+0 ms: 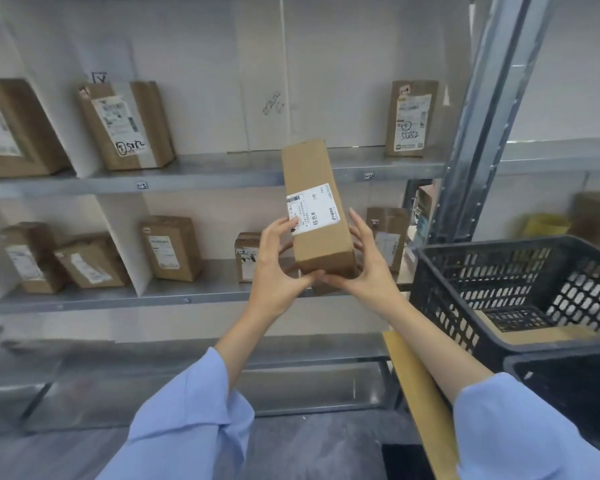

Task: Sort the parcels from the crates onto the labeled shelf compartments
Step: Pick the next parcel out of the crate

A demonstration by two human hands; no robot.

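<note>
Parcel (pixel 317 216) held upright by both hands, L (pixel 278 268) & R (pixel 368 268), before shelf (pixel 187 174).

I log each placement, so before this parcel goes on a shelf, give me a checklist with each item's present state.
1. Long brown cardboard parcel held by both hands, left hand and right hand: ok.
2. White shipping label faces the camera: ok.
3. Destination code readable on label: cannot tell, print too small.
4. Small shelf-edge tags readable: cannot tell.
5. Free space on the upper grey metal shelf behind the parcel: ok.
</note>
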